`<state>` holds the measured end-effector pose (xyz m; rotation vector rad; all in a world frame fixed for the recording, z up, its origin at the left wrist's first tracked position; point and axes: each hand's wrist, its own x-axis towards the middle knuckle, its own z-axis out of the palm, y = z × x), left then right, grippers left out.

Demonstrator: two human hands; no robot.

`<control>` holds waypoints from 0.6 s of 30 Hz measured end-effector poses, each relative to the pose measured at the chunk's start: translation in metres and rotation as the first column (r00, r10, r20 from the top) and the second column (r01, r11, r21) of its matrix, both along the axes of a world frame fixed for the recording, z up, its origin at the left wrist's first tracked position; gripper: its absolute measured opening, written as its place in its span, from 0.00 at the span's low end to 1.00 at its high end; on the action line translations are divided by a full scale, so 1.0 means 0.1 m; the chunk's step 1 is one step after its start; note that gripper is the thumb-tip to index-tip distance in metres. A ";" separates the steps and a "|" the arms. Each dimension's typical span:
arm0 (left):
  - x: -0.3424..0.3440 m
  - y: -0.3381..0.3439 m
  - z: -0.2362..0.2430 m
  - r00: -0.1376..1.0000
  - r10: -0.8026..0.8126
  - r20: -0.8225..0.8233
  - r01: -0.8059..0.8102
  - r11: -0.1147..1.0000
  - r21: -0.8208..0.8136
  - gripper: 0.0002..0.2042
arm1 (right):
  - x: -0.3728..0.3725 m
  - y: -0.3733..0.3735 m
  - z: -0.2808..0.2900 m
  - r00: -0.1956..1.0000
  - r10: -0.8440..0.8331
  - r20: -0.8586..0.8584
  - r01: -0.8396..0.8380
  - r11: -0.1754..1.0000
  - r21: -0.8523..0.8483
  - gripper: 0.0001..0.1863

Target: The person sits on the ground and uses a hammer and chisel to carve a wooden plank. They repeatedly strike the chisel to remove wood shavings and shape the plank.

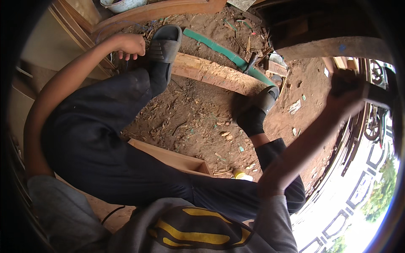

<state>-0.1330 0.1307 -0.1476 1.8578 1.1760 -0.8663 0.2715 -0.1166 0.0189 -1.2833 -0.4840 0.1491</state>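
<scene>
My right hand is raised at the right, closed round a dark tool whose kind I cannot make out in shadow and blur. My left hand hangs with loosely bent fingers beside my left sandal, nothing visible in it. A rough wooden beam, its surface chipped, lies across the ground between my two feet. My right sandal is at the beam's right end. Along the beam's far side runs a green-painted board with a ragged edge.
Wooden frames lean at the left, with a white basin at the back. A thick wooden piece spans the upper right. A wooden box-like piece and a yellow-and-white container lie near my legs. Wood chips litter the dirt.
</scene>
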 end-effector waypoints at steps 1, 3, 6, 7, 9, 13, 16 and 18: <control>-0.15 -0.02 0.01 0.999 0.022 -0.031 -0.022 1.000 0.008 0.17 | -0.41 0.03 -0.60 0.988 0.075 -0.137 -0.100 0.979 -0.179 0.08; -0.17 0.00 0.01 0.999 0.000 -0.035 0.000 1.000 0.013 0.17 | -1.19 -0.08 -1.58 0.929 0.164 -0.332 -0.327 0.783 -0.529 0.08; 0.02 -0.06 0.06 0.997 -0.061 -0.037 0.063 0.997 0.054 0.16 | -1.02 -0.31 -2.72 0.177 0.155 -0.972 -0.765 0.643 -0.037 0.09; 0.02 -0.08 0.11 0.994 -0.096 -0.043 0.098 0.994 0.054 0.16 | -0.98 -0.27 -2.78 0.185 0.187 -0.965 -0.771 0.637 -0.025 0.09; -0.03 -0.16 0.05 0.998 -0.059 -0.018 0.060 0.998 0.024 0.16 | -1.05 -0.32 -2.69 0.275 0.166 -0.947 -0.809 0.572 -0.135 0.09; -0.12 -0.16 0.02 1.000 -0.015 0.002 0.015 1.000 -0.028 0.16 | -0.96 -0.46 -2.42 0.324 0.175 -0.930 -0.842 0.502 -0.199 0.07; -0.13 -0.03 -0.04 0.999 -0.038 0.013 0.038 0.999 0.007 0.16 | -0.73 -0.44 -1.93 0.370 0.183 -0.911 -0.837 0.491 -0.242 0.06; -0.12 -0.05 -0.06 0.998 -0.055 0.018 0.055 0.998 0.011 0.16 | -0.52 -0.42 -1.51 0.459 0.231 -0.858 -0.822 0.477 -0.311 0.06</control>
